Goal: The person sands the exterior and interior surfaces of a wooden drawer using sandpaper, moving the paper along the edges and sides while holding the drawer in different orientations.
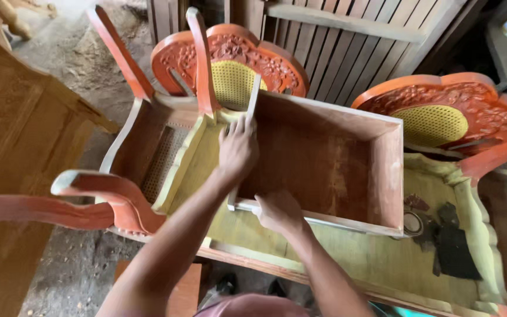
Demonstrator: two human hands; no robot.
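A shallow open wooden drawer box, reddish brown inside, rests on top of an upturned chair frame. My left hand lies flat on the box's left end wall, fingers pointing up along its edge. My right hand is shut around the near left corner of the box, on its pale front rail. The box's inside holds nothing that I can see.
Two orange-red carved chair backs with yellow cane panels stand behind, one at centre, one at right. Curved chair legs jut left. A pale seat frame carries dark sanding pads. A slatted wood panel leans behind. Wooden cabinet left.
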